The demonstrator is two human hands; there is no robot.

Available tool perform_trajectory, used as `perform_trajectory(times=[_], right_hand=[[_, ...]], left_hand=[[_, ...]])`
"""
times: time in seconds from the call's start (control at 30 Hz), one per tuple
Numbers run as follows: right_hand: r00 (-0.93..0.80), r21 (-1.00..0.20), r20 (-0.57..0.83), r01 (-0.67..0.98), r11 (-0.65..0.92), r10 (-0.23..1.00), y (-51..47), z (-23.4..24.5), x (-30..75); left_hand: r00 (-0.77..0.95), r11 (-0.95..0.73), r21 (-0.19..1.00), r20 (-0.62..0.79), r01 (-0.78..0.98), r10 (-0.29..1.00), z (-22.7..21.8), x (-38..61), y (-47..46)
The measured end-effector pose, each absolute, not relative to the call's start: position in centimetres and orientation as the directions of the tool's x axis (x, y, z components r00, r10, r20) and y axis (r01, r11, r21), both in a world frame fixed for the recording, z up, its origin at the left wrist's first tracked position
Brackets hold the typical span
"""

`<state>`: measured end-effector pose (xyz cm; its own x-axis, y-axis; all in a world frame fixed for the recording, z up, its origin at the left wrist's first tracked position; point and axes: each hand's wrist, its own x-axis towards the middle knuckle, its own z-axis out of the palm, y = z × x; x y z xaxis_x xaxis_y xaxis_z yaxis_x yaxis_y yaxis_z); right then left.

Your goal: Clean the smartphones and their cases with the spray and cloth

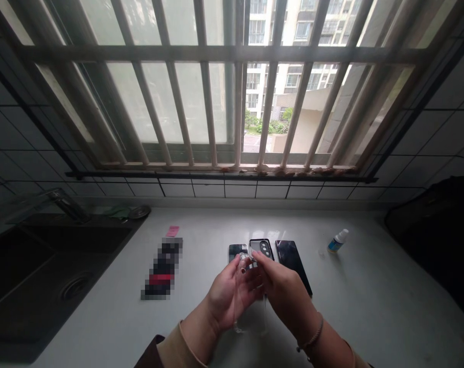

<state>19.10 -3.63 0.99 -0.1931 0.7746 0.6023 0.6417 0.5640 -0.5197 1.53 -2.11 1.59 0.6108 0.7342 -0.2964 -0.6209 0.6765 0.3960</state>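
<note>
Head view: a clear case (243, 266) is held above the counter (212, 225), its far edge pinched by the left hand (234, 292) and right hand (280, 278). Beyond are set a silver-rimmed device (236, 249) and black-rimmed case (257, 247); a dark phone (293, 260) lies alongside. Elbow room is bounded leftward by the sink (97, 266), rightward by a bag (439, 240).

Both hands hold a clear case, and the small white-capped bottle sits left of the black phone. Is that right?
Only the side is wrong: in the head view, the small white-capped bottle sits right of the black phone. The left hand and right hand do hold the clear case.
</note>
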Motion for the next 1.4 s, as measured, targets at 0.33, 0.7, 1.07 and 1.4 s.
perform_trajectory(times=[0.33, 0.7, 1.07, 1.4], right_hand=[[-0.497, -0.458, 0.559, 0.482, 0.747, 0.664, -4.4, 1.5, 17.9], [-0.503, -0.758, 0.387, 0.304, 0.577, 0.773, -5.9, 4.0, 17.7], [0.202, -0.934, 0.286, 0.275, 0.226, 0.937, -3.9, 2.5, 19.5], [-0.246, -0.645, 0.598, 0.417, 0.64, 0.763, -4.7, 2.0, 17.8]], left_hand=[[0.329, 0.503, 0.427, -0.419, -0.752, 0.847, 3.0, 0.1, 0.0], [0.133, 0.344, 0.483, -0.417, -0.805, 0.899, 4.1, -2.5, 1.4], [0.389, 0.531, 0.534, -0.363, -0.658, 0.847, 2.7, 0.6, -1.1], [0.388, 0.471, 0.645, -0.279, -0.602, 0.878, 2.3, 1.5, -2.2]])
